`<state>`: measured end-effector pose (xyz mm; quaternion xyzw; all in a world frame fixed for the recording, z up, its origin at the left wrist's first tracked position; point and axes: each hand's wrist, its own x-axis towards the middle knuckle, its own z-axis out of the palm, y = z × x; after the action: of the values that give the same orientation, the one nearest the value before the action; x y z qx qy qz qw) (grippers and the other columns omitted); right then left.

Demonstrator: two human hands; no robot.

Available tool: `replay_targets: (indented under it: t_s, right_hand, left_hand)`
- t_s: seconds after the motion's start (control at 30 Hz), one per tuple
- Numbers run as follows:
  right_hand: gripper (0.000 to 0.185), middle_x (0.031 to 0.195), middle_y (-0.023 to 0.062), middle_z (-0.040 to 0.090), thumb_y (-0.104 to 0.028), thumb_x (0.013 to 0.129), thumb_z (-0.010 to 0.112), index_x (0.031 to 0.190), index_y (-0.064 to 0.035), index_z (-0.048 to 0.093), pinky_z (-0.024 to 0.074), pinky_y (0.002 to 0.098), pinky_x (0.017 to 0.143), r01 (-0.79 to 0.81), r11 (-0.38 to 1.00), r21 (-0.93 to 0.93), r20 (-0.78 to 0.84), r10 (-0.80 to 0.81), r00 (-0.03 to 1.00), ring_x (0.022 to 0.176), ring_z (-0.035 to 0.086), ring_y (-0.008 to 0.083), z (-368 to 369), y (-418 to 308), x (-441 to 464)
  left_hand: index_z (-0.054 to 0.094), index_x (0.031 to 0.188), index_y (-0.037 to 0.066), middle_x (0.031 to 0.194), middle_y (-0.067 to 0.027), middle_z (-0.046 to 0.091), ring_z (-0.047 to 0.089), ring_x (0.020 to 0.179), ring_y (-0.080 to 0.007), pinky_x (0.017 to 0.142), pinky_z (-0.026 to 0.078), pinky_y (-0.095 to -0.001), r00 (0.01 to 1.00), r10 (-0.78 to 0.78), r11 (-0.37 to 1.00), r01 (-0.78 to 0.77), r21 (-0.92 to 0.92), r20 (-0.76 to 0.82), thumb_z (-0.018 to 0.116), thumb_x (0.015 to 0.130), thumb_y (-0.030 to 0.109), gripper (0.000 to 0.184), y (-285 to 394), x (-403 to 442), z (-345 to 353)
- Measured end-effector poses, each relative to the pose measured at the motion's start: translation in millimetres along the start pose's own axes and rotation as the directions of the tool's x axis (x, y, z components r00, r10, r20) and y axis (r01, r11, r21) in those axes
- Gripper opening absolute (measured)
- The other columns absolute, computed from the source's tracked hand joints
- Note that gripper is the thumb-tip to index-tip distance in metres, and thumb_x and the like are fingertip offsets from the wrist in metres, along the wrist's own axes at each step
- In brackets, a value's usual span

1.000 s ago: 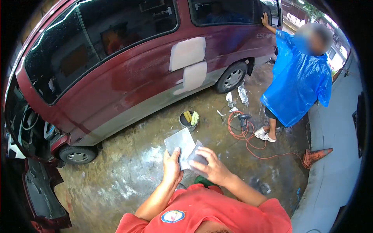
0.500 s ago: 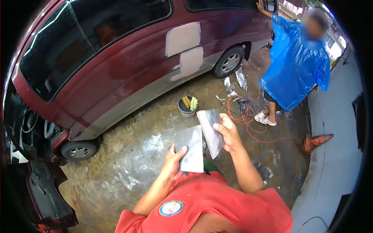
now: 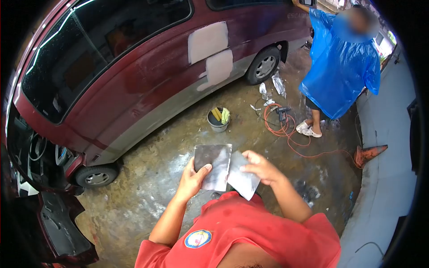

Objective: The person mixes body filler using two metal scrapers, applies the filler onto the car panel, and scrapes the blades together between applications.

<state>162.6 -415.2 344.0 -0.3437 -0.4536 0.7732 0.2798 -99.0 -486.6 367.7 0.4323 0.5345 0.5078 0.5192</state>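
Observation:
My left hand (image 3: 194, 178) is closed on a dark grey sheet (image 3: 213, 165), thumb on its face and fingers behind. Pinched in my right hand (image 3: 263, 169) is a lighter grey sheet (image 3: 243, 177), tilted, its left edge right beside the first sheet. Both sheets are in front of my red shirt, above the wet floor. Beyond them stands a maroon van (image 3: 147, 85) with two pale patches (image 3: 208, 42) on its side. A bucket (image 3: 218, 127) near the van holds yellow blocks and a light green cloth.
At the right, a person in a blue poncho (image 3: 339, 67) has one hand on the van. Near their feet lie a power tool (image 3: 282, 113) and an orange cord (image 3: 292, 145). An orange cone (image 3: 368, 155) leans by the wall (image 3: 389, 178). An open van door (image 3: 62, 223) is at lower left.
The sheets, raised and apart half a second ago, are now side by side. My right hand has come down with its sheet, which has turned. The left sheet now shows a darker face.

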Motion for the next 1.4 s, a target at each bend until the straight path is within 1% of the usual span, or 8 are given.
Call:
replay_targets:
  t_s: [0.13,0.2,0.27,0.33,0.5,0.73,1.07,1.4]
  right_hand:
    - [0.042,0.115,0.0086,0.061,0.001,0.086,0.065,0.124,-0.0041,0.048,0.0524,0.0311,0.088,0.307,0.945,0.114,-0.206,-0.28,0.938,0.101,0.063,0.0164,-21.0,-64.3,-6.8]
    - [0.033,0.119,0.009,0.061,-0.003,0.09,0.063,0.119,-0.0049,0.047,0.05,0.0333,0.093,0.527,0.84,-0.131,-0.359,-0.536,0.764,0.103,0.063,0.0178,-4.7,-88.3,-13.1]
    - [0.025,0.125,0.0112,0.058,-0.004,0.092,0.061,0.113,-0.0059,0.046,0.0458,0.0344,0.099,0.4,0.862,-0.312,-0.4,-0.501,0.767,0.113,0.058,0.0197,-7.3,-73.4,-15.1]
    - [0.018,0.134,0.0177,0.051,0.004,0.092,0.052,0.102,-0.0057,0.041,0.0395,0.0392,0.107,0.536,0.637,-0.553,-0.197,-0.726,0.659,0.127,0.049,0.0265,36.0,-68.9,-17.6]
    - [0.075,0.134,0.0191,0.049,0.017,0.072,0.06,0.141,-0.0119,0.048,0.0395,0.0456,0.109,0.668,0.163,-0.726,0.301,-0.798,0.522,0.127,0.048,0.0382,69.4,-37.7,-15.5]
    - [0.068,0.132,0.0168,0.05,0.014,0.073,0.058,0.134,-0.0175,0.059,0.0405,0.0444,0.107,0.347,0.021,-0.938,0.269,-0.588,0.762,0.125,0.049,0.038,-0.3,-14.1,-11.4]
    - [0.048,0.127,0.0064,0.058,0.0,0.077,0.056,0.122,-0.0131,0.065,0.0327,0.0528,0.112,0.326,-0.285,-0.901,0.43,-0.68,0.594,0.125,0.049,0.0309,20.9,-102.0,-1.9]
    - [0.038,0.122,0.0043,0.061,-0.011,0.082,0.055,0.116,-0.0167,0.069,0.0351,0.0523,0.11,0.537,-0.168,-0.826,0.521,-0.589,0.617,0.121,0.054,0.0255,57.1,-42.8,0.8]
  left_hand:
    - [0.05,0.13,-0.002,0.115,-0.0101,0.064,0.062,0.099,-0.0166,0.092,0.049,-0.0316,0.999,0.038,0.993,-0.04,-0.107,-0.02,0.068,0.092,0.021,0.048,21.3,8.0,0.7]
    - [0.049,0.13,-0.001,0.117,-0.0107,0.064,0.063,0.104,-0.0182,0.093,0.051,-0.0331,0.99,0.0,0.958,-0.041,-0.285,-0.144,0.065,0.095,0.023,0.045,7.3,20.8,1.7]
    - [0.048,0.132,0.0,0.12,-0.011,0.062,0.063,0.107,-0.0195,0.093,0.052,-0.0353,0.973,0.035,0.889,-0.134,-0.437,-0.227,0.06,0.098,0.021,0.041,10.2,29.6,14.7]
    - [0.047,0.132,0.001,0.121,-0.0109,0.061,0.062,0.108,-0.02,0.094,0.052,-0.0361,0.973,0.0,0.823,-0.13,-0.553,-0.23,0.057,0.099,0.019,0.039,18.6,33.4,28.7]
    - [0.047,0.132,0.002,0.122,-0.0114,0.06,0.062,0.109,-0.0212,0.094,0.053,-0.037,0.968,-0.007,0.77,-0.154,-0.619,-0.25,0.056,0.099,0.015,0.036,29.3,36.4,53.8]
    - [0.047,0.131,0.001,0.12,-0.0112,0.061,0.063,0.106,-0.0205,0.094,0.051,-0.0347,0.946,0.01,0.822,-0.192,-0.536,-0.323,0.056,0.098,0.013,0.036,31.0,24.1,41.5]
    - [0.051,0.135,-0.003,0.107,-0.0116,0.069,0.06,0.099,-0.0127,0.09,0.048,-0.0308,0.976,0.215,0.954,-0.203,0.22,-0.031,0.052,0.104,0.023,0.04,61.1,4.2,34.8]
    - [0.052,0.13,-0.007,0.102,-0.0168,0.07,0.061,0.096,-0.0141,0.085,0.05,-0.032,0.909,0.355,0.901,-0.269,0.342,-0.219,0.053,0.102,0.016,0.037,55.1,15.8,28.2]
